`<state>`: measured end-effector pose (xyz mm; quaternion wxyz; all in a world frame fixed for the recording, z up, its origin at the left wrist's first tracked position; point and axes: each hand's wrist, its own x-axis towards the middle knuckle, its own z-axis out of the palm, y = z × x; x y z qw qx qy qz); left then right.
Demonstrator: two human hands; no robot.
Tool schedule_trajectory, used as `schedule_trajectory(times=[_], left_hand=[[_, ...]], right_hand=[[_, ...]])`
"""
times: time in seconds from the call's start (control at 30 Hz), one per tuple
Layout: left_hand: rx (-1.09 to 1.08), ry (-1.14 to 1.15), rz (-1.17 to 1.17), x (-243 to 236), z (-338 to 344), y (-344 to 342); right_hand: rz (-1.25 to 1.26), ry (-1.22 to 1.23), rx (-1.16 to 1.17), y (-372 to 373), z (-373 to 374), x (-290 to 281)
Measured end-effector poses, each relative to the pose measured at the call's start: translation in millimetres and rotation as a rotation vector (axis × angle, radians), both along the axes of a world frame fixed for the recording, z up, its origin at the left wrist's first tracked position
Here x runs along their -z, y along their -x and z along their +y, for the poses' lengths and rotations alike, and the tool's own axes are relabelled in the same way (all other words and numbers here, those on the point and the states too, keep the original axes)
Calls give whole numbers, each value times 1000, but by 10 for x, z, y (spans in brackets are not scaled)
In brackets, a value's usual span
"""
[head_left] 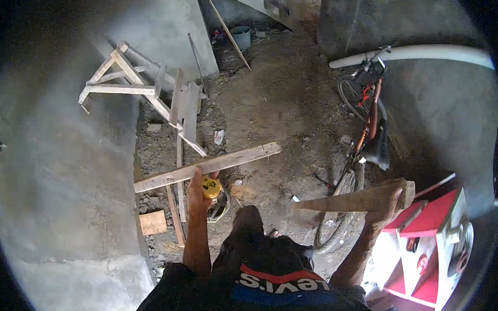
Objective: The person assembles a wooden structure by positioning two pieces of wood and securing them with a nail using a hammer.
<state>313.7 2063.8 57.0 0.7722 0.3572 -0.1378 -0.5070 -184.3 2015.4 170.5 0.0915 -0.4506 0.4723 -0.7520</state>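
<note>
from here, the left grip (198, 191) is grasping a plank (226, 160) and a yellow tape measure (211, 188) left of the bicycle (374, 112), while the right grip (389, 207) is clenching an apparent handsaw (341, 203) above it, carrying those teeth clear of limbs seeming wise.

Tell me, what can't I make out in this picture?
All in the head view:
Left hand: some fingers, behind the plank and round yellow case.
Near bicycle wheel: partly covered by the tapered brown piece in the right hand.
Stairs: cut off by the top edge.
Bucket: contents too small and dark.
</note>
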Motion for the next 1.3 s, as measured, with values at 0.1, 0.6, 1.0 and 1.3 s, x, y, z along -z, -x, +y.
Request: schedule_trajectory(times=[0.1, 0.6, 1.0, 1.3], left_hand=[[-4, -34, 48, -69, -436, 36], [213, -72, 600, 808, -3774, -330], [384, 284, 424, 551, -6104, -1117], [292, 182, 190, 638, -8002, -1761]], right_hand=[[-67, -29, -89, -49, -529, -34], [346, -93, 175, -310, -4046, 1183], [921, -13, 178, -938, -5982, 930], [-513, 187, -1059, -543, -7746, 1769]])
